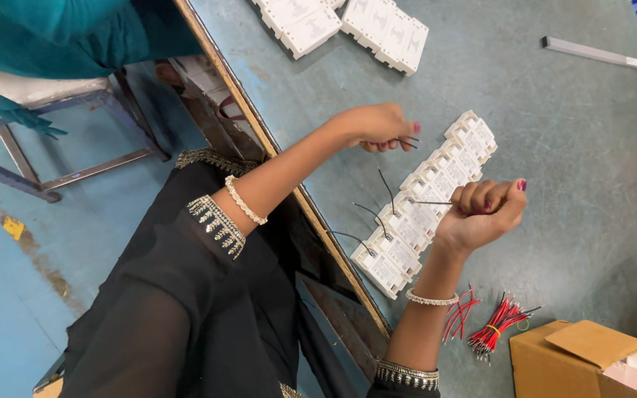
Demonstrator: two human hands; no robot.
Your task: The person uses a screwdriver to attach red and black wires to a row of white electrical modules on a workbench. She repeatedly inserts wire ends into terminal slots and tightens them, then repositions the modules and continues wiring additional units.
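A row of several white plastic modules (pixel 436 180) lies diagonally on the grey-green table (pixel 576 162). Thin black wires (pixel 377 217) stick out of the modules at the near end of the row. My right hand (pixel 484 210) is closed on one black wire (pixel 429 202), whose far end meets a module in the middle of the row. My left hand (pixel 379 127) hovers beside the far part of the row, pinching a few short black wires (pixel 408 141).
A banded bundle of red wires (pixel 497 324) lies by my right wrist, beside an open cardboard box (pixel 580 357). More white modules (pixel 386 31) and a slim white strip (pixel 595 53) lie farther off. Someone in teal clothing (pixel 60 29) sits near a metal bench frame (pixel 75 169).
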